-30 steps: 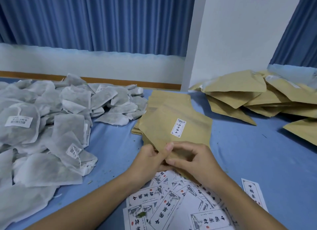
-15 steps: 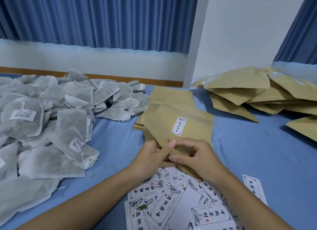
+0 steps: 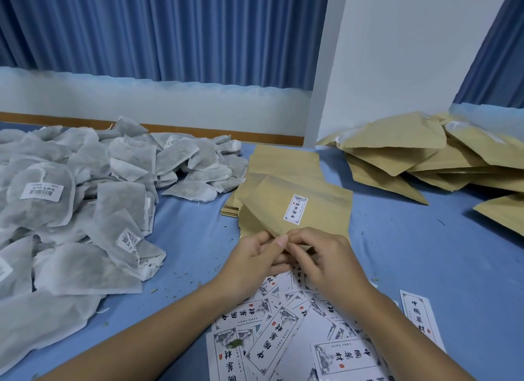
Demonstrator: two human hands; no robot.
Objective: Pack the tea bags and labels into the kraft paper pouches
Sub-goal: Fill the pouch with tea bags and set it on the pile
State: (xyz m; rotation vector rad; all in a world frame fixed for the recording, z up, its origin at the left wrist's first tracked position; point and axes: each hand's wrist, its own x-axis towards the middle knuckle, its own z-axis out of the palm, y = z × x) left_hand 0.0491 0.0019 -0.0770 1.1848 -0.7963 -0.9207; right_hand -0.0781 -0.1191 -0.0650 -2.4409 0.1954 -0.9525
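- Your grip is two-handed and clamped on one pouch (image 3: 320, 210). Your left hand (image 3: 252, 263) pinches its near edge with the thumb on top. Your right hand (image 3: 326, 258) curls its fingers over the same edge just beside it, so the fingertips of the two hands meet.
- Almost nothing has moved over the last second. Both hands stay on that near edge with only small finger shifts, and the pouch has not left its place.
- For the task, this suggests you are still working the mouth apart. No gap shows between the pouch's walls, and your fingers hide the edge itself, so nothing looks packed into this pouch yet.
- Relative to the grip, the pouch runs away from your fingers and slightly left. Its far part rests on the flat stack (image 3: 283, 165), and its sticker (image 3: 295, 213) faces up just beyond your fingertips.
- The tea bags (image 3: 85, 196) lie heaped well to the left of your left hand, and none is held.
- The labels (image 3: 272, 338) are spread on the counter (image 3: 411, 253) under and near your wrists, also untouched.
- A loose pile (image 3: 397, 153) of pouches sits well apart at the far right. Whether those are filled cannot be told.
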